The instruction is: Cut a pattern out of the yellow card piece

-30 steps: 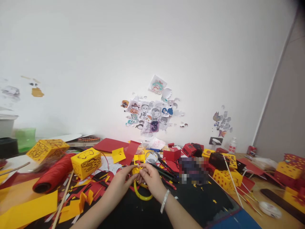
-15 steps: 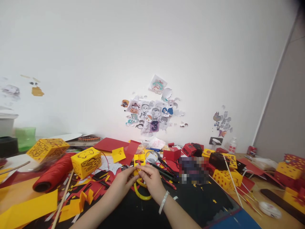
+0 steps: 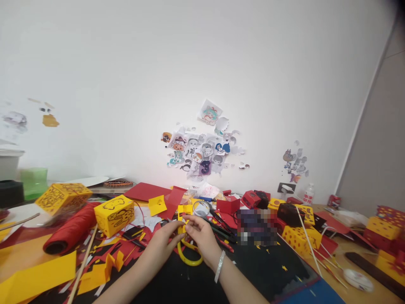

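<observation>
In the middle of the desk, my two hands meet at a small yellow paper piece (image 3: 182, 229). My left hand (image 3: 165, 237) is closed with its fingertips at the paper's left side. The thumb and fingers of my right hand (image 3: 200, 235) pinch at its right side; a bracelet circles that wrist. My fingers hide part of the paper. Just beneath the hands, a yellow loop (image 3: 190, 258), perhaps a scissors handle, lies on the black mat (image 3: 177, 283). Another piece of folded yellow paper (image 3: 185, 209) shows right behind my fingertips.
To the left are decorated yellow paper boxes (image 3: 114, 214), a red thread spool (image 3: 71, 228), a wooden stick (image 3: 82, 264) and paper scraps. A tape roll (image 3: 202, 207) and black-handled tools (image 3: 221, 230) lie behind my hands. More spotted boxes (image 3: 302, 237) stand at right.
My right hand's fingers have shifted slightly and loosened a little at the yellow paper. My left hand stays nearly in place.
</observation>
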A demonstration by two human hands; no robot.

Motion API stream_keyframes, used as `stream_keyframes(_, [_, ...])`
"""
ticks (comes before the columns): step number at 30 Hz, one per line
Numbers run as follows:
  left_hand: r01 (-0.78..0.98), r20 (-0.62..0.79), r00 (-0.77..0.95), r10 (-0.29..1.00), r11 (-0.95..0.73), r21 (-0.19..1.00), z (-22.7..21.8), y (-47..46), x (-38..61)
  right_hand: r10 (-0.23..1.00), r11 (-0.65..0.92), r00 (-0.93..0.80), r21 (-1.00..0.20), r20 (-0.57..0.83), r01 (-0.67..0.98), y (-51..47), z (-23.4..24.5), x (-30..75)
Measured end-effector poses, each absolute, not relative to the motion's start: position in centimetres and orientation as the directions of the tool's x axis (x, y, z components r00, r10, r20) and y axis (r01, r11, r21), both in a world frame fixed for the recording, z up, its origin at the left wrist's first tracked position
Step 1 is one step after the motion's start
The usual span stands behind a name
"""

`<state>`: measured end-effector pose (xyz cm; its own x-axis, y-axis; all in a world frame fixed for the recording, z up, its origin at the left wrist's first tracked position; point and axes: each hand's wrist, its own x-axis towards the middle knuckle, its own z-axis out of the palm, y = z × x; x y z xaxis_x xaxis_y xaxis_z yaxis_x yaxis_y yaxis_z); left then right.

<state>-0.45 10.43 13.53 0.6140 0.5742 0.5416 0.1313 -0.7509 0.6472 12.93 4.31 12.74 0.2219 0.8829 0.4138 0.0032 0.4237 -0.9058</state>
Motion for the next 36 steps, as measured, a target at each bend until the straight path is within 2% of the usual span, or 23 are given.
stream_keyframes(3, [0.118, 0.603, 0.605, 0.520, -0.808, 0.578, 13.51, 10.64, -0.59, 0.920, 0.370, 0.182, -0.923, 0.347, -0.110, 4.22, 12.86, 12.91])
stream_keyframes(8, [0.106, 0.636, 0.641, 0.430, -0.870, 0.481, 13.68, 10.75, -0.88, 0.945, 0.299, 0.150, -0.954, 0.291, -0.035, 4.05, 13.02, 12.96])
stream_keyframes(13, [0.175, 0.608, 0.655, 0.449, -0.873, 0.456, 13.41, 10.66, -0.93, 0.931, 0.330, 0.167, -0.944, 0.324, -0.010, 4.24, 12.81, 12.76])
stream_keyframes(20, [0.250, 0.646, 0.623, 0.441, -0.895, 0.370, 13.27, 10.57, -1.09, 0.929, 0.354, 0.130, -0.935, 0.348, -0.028, 4.22, 12.75, 12.49])
stream_keyframes(29, [0.338, 0.706, 0.625, 0.333, -0.931, 0.140, 12.86, 10.68, -1.25, 0.894, 0.425, 0.107, -0.900, 0.435, 0.101, 4.27, 12.50, 12.36])
stream_keyframes(36, [0.326, 0.723, 0.617, 0.311, -0.937, 0.125, 12.95, 10.50, -1.28, 0.899, 0.419, 0.104, -0.905, 0.425, 0.075, 4.28, 12.66, 12.36])
